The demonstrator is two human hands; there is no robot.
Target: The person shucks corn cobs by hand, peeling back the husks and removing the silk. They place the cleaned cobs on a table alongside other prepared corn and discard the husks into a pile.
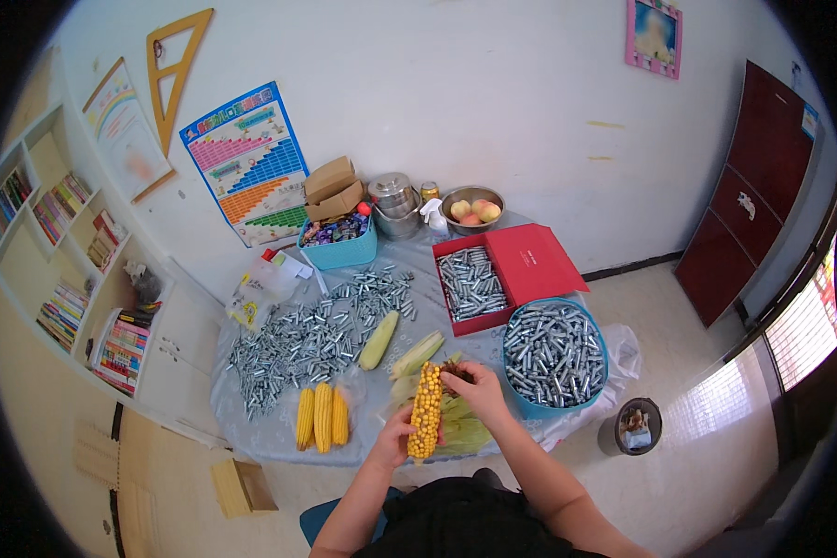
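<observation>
An ear of corn (425,414) with patchy yellow kernels stands nearly upright in front of me. The fingers of my left hand (393,441) are wrapped round its lower part. At its tip, my right hand (480,389) pinches a dark brown tuft of corn silk (453,369). Loose green husks (467,426) lie on the table beneath and to the right of the ear. Just beyond are two ears in pale green husks, one smooth ear (378,340) and one with a looser husk (418,354). Three bare yellow ears (323,417) lie side by side on a plastic bag to the left.
Many small metal cylinders (288,344) cover the table's left side. More fill a red box (455,326) and a blue basket (509,372) at right. Behind stand a light-blue basket (344,253), steel pots (397,223) and a fruit bowl (449,221). A bin (612,435) stands on the floor.
</observation>
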